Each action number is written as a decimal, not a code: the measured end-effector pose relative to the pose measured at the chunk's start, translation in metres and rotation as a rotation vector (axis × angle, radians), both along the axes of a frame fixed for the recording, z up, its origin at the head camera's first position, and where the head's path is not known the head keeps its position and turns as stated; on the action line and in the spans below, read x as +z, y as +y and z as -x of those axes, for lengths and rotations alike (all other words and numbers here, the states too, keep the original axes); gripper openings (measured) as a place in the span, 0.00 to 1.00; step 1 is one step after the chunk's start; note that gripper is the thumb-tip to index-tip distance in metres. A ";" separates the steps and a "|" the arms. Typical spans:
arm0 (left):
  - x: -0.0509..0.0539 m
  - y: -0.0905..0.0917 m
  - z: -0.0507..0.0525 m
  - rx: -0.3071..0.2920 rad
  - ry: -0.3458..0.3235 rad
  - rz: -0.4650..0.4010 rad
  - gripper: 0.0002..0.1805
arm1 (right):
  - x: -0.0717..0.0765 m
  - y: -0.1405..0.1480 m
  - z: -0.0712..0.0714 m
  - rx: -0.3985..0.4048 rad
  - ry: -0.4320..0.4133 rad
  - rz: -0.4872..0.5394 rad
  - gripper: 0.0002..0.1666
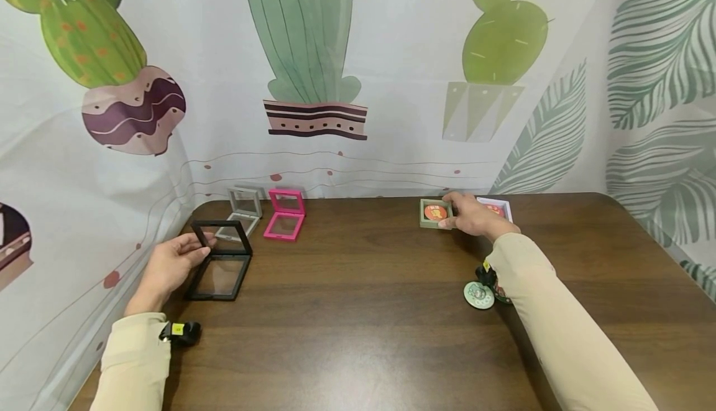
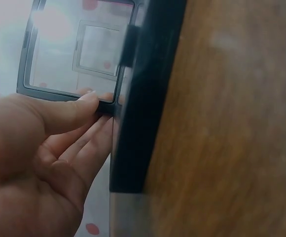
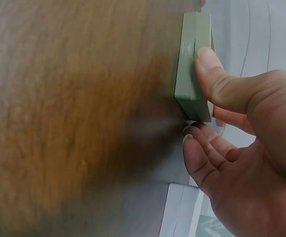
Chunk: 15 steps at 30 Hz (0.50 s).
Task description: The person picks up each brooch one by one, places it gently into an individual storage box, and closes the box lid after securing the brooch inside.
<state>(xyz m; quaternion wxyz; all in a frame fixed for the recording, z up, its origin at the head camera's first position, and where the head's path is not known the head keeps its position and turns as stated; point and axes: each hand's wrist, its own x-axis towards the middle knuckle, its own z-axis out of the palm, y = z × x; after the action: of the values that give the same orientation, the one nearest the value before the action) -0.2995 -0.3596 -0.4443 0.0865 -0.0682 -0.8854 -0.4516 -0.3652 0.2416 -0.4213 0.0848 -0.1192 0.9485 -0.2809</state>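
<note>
My left hand (image 1: pixel 172 266) pinches the upright lid of a black, hinged display frame (image 1: pixel 211 298) with a clear window. Its lower half lies on the table's left side. In the left wrist view, the thumb presses the black frame's edge (image 2: pixel 54 96), with fingers behind. Far back on the right, my right hand (image 1: pixel 474 214) grips a small green frame (image 1: pixel 422 214) between thumb and fingers. An orange disc (image 1: pixel 435 212) shows inside. The right wrist view shows my thumb on the green frame's side (image 3: pixel 186 69). Partly behind this hand is a pale lilac frame (image 1: pixel 508 209) holding a red disc (image 1: pixel 495 209).
A pink hinged frame (image 1: pixel 279 236) and a grey one (image 1: pixel 244 214) stand opened at the back left. Below my right forearm lie a mint disc (image 1: pixel 478 295) and a darker disc (image 1: pixel 502 293), partly hidden. A printed cloth (image 1: pixel 391 150) hangs behind the wooden table (image 1: pixel 358 311).
</note>
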 end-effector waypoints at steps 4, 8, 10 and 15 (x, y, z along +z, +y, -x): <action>0.001 -0.001 0.000 0.002 -0.010 0.006 0.17 | 0.001 -0.001 -0.001 -0.017 -0.017 0.013 0.40; 0.001 -0.003 0.000 0.005 -0.025 0.014 0.18 | 0.002 -0.003 -0.002 -0.026 -0.029 0.024 0.41; 0.001 -0.003 -0.001 0.006 -0.031 0.015 0.18 | 0.003 -0.003 -0.003 -0.028 -0.025 0.021 0.41; 0.000 -0.003 -0.001 -0.003 -0.049 -0.025 0.19 | 0.002 -0.004 -0.006 -0.033 0.017 -0.007 0.42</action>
<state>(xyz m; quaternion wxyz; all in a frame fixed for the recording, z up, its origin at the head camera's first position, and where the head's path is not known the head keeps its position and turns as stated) -0.2983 -0.3624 -0.4447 0.0648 -0.0572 -0.8813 -0.4646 -0.3593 0.2380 -0.4196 0.0727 -0.1057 0.9520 -0.2778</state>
